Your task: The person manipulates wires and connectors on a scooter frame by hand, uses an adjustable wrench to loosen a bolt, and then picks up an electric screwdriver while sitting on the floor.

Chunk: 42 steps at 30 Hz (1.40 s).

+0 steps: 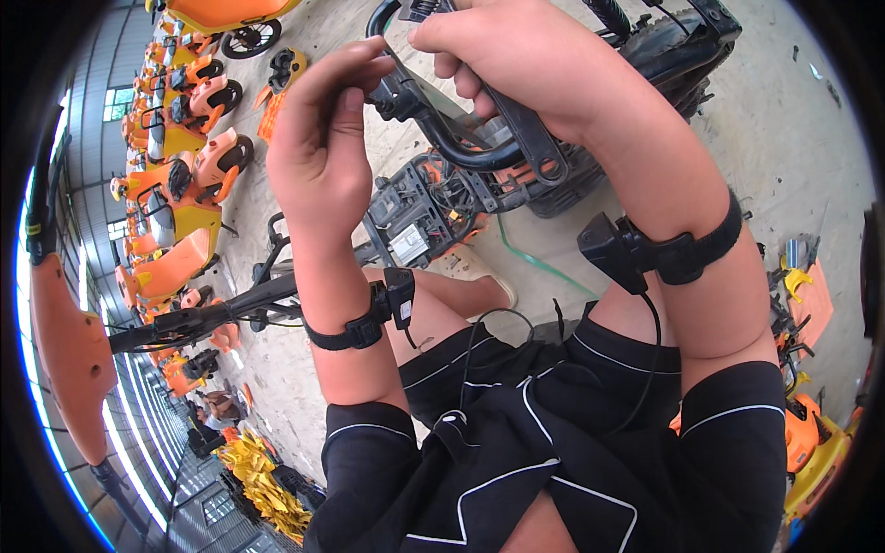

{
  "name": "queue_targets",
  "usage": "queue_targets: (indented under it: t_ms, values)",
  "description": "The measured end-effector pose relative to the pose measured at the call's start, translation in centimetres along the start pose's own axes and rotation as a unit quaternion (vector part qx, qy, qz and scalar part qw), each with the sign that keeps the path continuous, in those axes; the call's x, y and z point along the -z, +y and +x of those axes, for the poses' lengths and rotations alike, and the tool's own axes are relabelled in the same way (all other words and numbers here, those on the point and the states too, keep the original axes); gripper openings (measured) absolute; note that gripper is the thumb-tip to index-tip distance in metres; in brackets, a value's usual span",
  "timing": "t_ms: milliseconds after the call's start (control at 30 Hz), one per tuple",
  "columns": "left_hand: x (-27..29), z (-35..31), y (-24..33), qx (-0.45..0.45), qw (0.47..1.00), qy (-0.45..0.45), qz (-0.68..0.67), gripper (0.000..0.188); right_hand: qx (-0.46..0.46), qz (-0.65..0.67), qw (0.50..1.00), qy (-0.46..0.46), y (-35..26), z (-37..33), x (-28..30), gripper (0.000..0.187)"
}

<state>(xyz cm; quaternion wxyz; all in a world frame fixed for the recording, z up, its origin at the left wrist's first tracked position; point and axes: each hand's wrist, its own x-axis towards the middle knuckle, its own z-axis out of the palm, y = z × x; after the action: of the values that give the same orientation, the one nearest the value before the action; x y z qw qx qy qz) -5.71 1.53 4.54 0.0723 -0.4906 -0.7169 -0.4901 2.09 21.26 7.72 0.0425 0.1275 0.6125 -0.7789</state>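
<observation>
My right hand (525,60) is closed around a black adjustable wrench (521,129). The wrench's jaw end pokes out past my thumb at the top edge, and its handle end with the hole points down. My left hand (323,129) is bent with fingers and thumb apart, and nothing shows in its palm. Its fingertips are beside the black tubular frame (461,152) of a stripped electric scooter; whether they touch it I cannot tell. Below the tube lies the scooter's opened body (424,207) with wiring and a silver box (408,244).
Orange and yellow scooters (189,180) stand in a row at the left. A handlebar with an orange panel (74,359) reaches in from the left. A green strap (535,258) lies on the concrete floor. Yellow parts (263,479) are piled at lower left, with more parts (802,304) at right.
</observation>
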Motion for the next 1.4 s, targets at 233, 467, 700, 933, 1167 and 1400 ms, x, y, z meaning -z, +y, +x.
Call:
queue_targets:
  t_ms: [233,467,700,933,1167,1400]
  values:
    - [-0.9,-1.0,-0.4,0.091,0.984,0.086,-0.125,0.035,0.077,-0.001,0.997,-0.006,0.9,-0.8,0.8,0.025]
    - [-1.7,-1.9,-0.5,0.093,0.983,0.137,-0.081,0.032,0.298,-0.372,0.877,-0.051,2.1,0.1,1.6,0.014]
    - [-2.6,-2.3,-0.2,0.129,0.967,0.196,-0.098,0.026,0.047,0.035,0.995,-0.084,2.1,1.3,1.3,0.021]
    - [-2.7,-2.6,-0.1,0.16,0.957,0.224,-0.088,0.03,0.001,0.021,0.981,-0.191,1.1,-2.2,1.1,0.025]
    - [-3.3,-2.7,0.3,0.18,0.943,0.25,-0.127,0.02,-0.075,0.049,0.977,-0.194,1.3,-3.8,-0.6,0.026]
    - [-3.2,-3.0,0.5,0.209,0.94,0.252,-0.094,0.019,-0.072,0.032,0.985,-0.154,1.3,-3.4,-2.1,0.027]
